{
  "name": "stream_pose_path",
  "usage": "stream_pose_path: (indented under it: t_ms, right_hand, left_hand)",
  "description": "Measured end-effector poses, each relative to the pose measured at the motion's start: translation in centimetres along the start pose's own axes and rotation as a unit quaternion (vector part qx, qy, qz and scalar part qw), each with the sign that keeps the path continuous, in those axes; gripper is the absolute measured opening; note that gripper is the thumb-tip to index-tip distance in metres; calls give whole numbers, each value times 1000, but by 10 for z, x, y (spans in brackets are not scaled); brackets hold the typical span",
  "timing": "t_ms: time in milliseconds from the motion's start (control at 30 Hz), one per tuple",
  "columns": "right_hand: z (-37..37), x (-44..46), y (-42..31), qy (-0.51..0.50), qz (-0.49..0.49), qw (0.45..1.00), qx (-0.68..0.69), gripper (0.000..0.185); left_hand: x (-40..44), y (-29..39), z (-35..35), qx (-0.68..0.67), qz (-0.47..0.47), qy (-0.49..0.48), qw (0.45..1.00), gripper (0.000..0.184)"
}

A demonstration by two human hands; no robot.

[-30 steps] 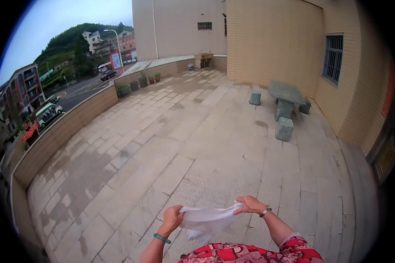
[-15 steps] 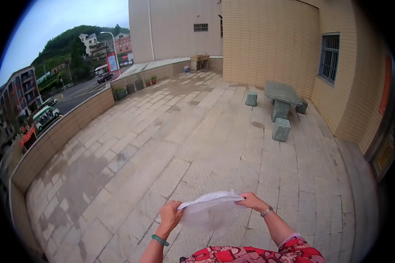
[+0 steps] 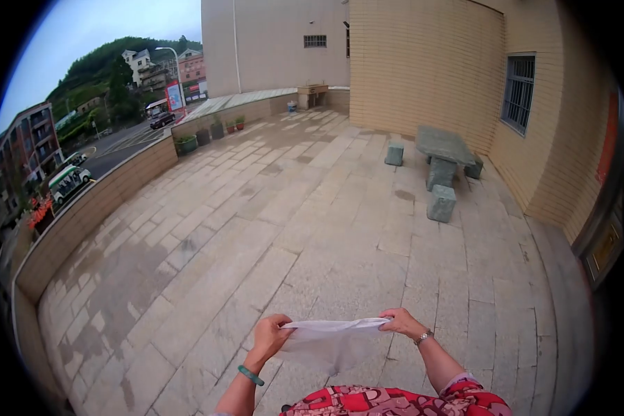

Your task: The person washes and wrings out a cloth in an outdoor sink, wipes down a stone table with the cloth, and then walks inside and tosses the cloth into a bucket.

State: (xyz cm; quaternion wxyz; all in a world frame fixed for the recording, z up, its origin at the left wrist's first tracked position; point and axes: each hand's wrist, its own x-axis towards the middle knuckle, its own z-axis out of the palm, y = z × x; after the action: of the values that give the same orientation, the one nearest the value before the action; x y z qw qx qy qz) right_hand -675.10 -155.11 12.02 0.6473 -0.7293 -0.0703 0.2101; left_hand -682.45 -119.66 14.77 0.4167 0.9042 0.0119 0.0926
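A thin white see-through sheet (image 3: 336, 343) hangs stretched between my two hands, its top edge drawn nearly straight. Whether it is a plastic bag or a cloth I cannot tell. My left hand (image 3: 270, 336), with a green bangle on the wrist, pinches its left top corner. At the right top corner, the fingers of my right hand (image 3: 401, 321) are closed on the edge; a metal watch or bracelet circles that wrist. The lower part sags to a point above the paving, in front of my red patterned clothing (image 3: 388, 402).
Stone paving (image 3: 312, 270) spreads ahead. A green stone table (image 3: 444, 144) with stone stools (image 3: 442, 203) stands at the right, near the brick wall (image 3: 423, 69). Along the left runs a low wall (image 3: 97, 208), with several potted plants (image 3: 186, 144) by it and a road beyond.
The sheet was puffed up and billowing; now its top edge is pulled taut and its body hangs down. Both hands keep their hold and have shifted only slightly.
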Motion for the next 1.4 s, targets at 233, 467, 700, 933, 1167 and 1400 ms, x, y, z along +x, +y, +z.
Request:
stream_pose_path:
  t_ms: [233,467,700,933,1167,1400]
  right_hand:
    - [-6,-2,18,-17,13,974,-224,22]
    - [-10,3,13,-50,11,998,22,12]
    - [-10,6,-3,54,-80,988,125,19]
    - [78,-5,-49,-47,-172,983,-42,42]
    - [64,7,-56,-59,-112,976,-177,16]
    - [45,6,-62,57,-173,980,-86,14]
  left_hand:
    - [-2,-5,-4,-31,-2,3,1000,15]
    - [-7,1,-1,-270,-102,-141,947,12]
    - [-9,2,4,-231,-90,-76,966,20]
    - [0,55,43,-199,-26,-67,977,24]
    - [-9,67,23,62,77,-128,987,30]
    - [-19,39,23,96,3,-217,971,28]
